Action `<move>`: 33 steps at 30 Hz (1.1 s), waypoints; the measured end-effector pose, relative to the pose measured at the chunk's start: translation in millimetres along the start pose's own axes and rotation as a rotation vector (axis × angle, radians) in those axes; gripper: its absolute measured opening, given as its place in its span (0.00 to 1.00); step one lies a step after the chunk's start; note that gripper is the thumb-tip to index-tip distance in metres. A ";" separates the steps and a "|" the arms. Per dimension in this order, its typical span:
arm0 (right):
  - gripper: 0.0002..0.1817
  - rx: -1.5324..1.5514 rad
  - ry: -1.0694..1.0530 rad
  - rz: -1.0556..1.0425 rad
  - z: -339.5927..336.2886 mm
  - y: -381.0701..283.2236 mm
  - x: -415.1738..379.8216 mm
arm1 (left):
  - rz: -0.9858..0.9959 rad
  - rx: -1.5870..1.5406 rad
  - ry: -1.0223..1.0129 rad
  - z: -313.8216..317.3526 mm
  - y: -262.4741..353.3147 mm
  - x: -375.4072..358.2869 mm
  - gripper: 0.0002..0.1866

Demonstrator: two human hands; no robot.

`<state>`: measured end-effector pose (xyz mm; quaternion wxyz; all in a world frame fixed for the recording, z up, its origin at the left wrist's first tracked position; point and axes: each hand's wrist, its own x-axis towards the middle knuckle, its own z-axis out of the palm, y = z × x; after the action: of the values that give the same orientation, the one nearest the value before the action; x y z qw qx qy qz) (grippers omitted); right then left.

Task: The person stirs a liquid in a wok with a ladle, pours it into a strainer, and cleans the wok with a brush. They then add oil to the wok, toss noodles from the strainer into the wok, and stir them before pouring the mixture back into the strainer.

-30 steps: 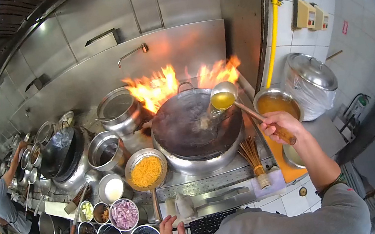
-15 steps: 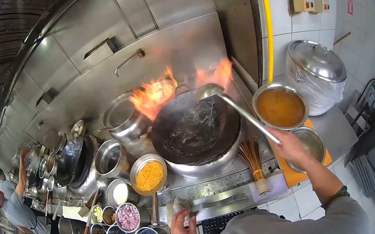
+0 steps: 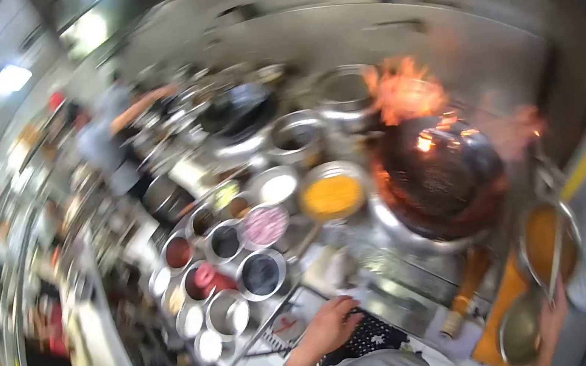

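Observation:
My right hand (image 3: pixel 551 314), at the lower right, is closed around the handle of a ladle (image 3: pixel 557 265). The handle runs up across the pot of orange-brown liquid (image 3: pixel 540 240); blur hides where the ladle's bowl is. My left hand (image 3: pixel 331 324) hangs before my body over a dark patterned mat, fingers loosely apart and holding nothing. Neither hand touches the black wok (image 3: pixel 439 183) on the burner. Large flames (image 3: pixel 407 92) rise behind it, with a small one showing over its surface.
A strainer with yellow shreds (image 3: pixel 332 196) sits left of the wok. Several seasoning pots stand nearby, one with chopped pink-purple pieces (image 3: pixel 264 226), and a red bottle (image 3: pixel 210 279). A bamboo brush (image 3: pixel 468 284) lies at the stove's front. Another person (image 3: pixel 103 148) works farther left.
My view has swung left and blurred. The ladle has moved from above the wok to the pot at the right. My left hand is still free.

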<state>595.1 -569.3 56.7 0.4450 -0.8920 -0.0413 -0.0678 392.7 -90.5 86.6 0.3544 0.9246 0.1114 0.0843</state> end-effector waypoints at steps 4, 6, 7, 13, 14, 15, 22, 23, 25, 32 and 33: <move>0.36 0.339 -0.079 0.028 -2.6 -30.3 -0.5 | 0.024 -0.033 0.015 7.5 -7.1 -19.2 0.14; 0.35 0.470 -0.166 0.235 4.6 -141.9 -25.4 | 0.057 -0.081 0.057 8.4 -4.9 -28.5 0.14; 0.35 0.471 -0.180 0.213 10.7 -139.5 -16.5 | 0.088 -0.097 0.078 8.0 -2.9 -32.7 0.14; 0.25 0.736 -0.499 0.306 106.9 -178.6 11.1 | 0.015 -0.135 0.256 -6.2 -14.4 -108.7 0.14; 0.19 0.871 -0.650 0.175 125.9 -164.4 27.0 | -0.121 -0.132 0.241 -9.1 -22.1 -131.3 0.15; 0.13 0.917 -0.660 0.191 144.8 -170.3 37.9 | -0.144 -0.123 0.315 -4.1 -40.5 -157.7 0.16; 0.11 0.125 -0.377 0.108 169.6 -207.5 45.4 | -0.689 0.003 0.430 30.3 -113.9 -355.3 0.14; 0.09 0.157 -0.422 0.165 165.7 -212.8 38.0 | -0.751 0.020 0.373 31.6 -123.6 -370.4 0.16; 0.05 0.301 -0.540 0.251 159.8 -210.6 47.7 | -0.726 0.010 0.418 33.9 -121.9 -369.0 0.16; 0.18 -0.253 -0.371 -0.063 177.6 -203.9 52.7 | -0.341 -0.001 0.393 14.3 -107.2 -262.8 0.13; 0.18 -0.253 -0.361 -0.065 166.4 -206.5 46.7 | -0.334 -0.024 0.371 17.7 -110.7 -246.2 0.13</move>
<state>627.5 -311.6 128.0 0.3124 -0.9366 -0.1404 0.0740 144.1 -87.0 -20.0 0.3480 0.8577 0.3247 0.1945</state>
